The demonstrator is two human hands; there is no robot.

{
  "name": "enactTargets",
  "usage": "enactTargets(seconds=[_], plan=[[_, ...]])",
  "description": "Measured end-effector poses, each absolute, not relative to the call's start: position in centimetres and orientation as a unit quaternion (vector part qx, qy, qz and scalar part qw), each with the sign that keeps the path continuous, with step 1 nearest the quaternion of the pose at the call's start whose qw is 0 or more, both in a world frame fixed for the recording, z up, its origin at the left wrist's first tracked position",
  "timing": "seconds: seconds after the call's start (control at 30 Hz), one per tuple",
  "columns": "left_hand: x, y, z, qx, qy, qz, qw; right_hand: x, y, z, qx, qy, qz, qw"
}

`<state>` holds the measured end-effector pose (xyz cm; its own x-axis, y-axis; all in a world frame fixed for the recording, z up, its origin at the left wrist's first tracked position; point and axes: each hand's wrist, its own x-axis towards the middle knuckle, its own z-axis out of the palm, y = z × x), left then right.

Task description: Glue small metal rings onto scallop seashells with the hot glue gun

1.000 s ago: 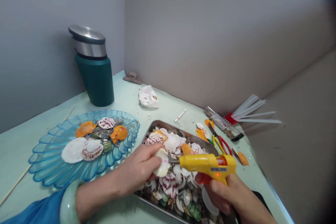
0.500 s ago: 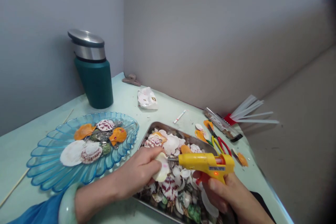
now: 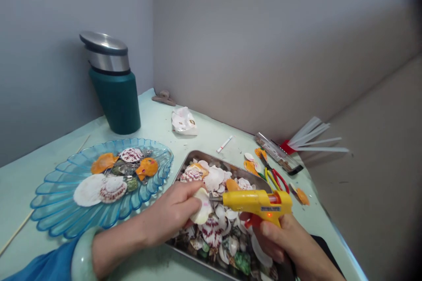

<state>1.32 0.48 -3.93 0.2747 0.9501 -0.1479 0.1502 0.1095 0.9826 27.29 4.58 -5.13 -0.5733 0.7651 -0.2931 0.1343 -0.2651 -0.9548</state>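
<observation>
Pinched between the thumb and fingers of my left hand (image 3: 180, 208) is a pale shell (image 3: 201, 207) with a faint pink mark. My right hand (image 3: 280, 239) grips a yellow hot glue gun (image 3: 257, 202) by its handle, a small orange light glowing on its side. The gun's metal nozzle points left and meets, or nearly meets, the shell's right edge. Both hands are above a metal tray (image 3: 197, 154) heaped with shells. To the left, a blue scalloped glass plate (image 3: 56, 193) bears white, orange and striped shells.
Behind the plate stands a green bottle (image 3: 115, 101) with a steel lid. Pliers (image 3: 275, 175), an orange shell (image 3: 302, 196) and white glue sticks (image 3: 313, 138) lie at right. A crumpled wrapper (image 3: 183, 121) and a hair claw (image 3: 164, 97) are at the back. A thin stick (image 3: 16, 233) lies left.
The whole view has shifted slightly. Both hands keep their hold on the shell and the glue gun, with the nozzle still at the shell's edge.
</observation>
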Motion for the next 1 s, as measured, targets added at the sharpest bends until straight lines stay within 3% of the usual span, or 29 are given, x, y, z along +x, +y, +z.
enactTargets(seconds=[0.27,0.4,0.63,1.0], plan=[[1.4,0.6,-3.9,0.517,0.492,0.395,0.578,27.8,4.6,-4.6,-0.418,-0.567,0.672,0.230],[1.6,0.7,-3.9,0.477,0.491,0.404,0.607,28.9,5.1,-3.6,-0.505,-0.595,0.571,0.255],[1.8,0.7,-4.0,0.481,0.459,0.432,0.609,28.9,4.5,-2.5,-0.602,-0.747,0.244,0.142],[1.9,0.9,-3.4,0.477,0.442,0.440,0.619,28.1,3.2,-3.0,-0.540,-0.841,0.032,-0.012]])
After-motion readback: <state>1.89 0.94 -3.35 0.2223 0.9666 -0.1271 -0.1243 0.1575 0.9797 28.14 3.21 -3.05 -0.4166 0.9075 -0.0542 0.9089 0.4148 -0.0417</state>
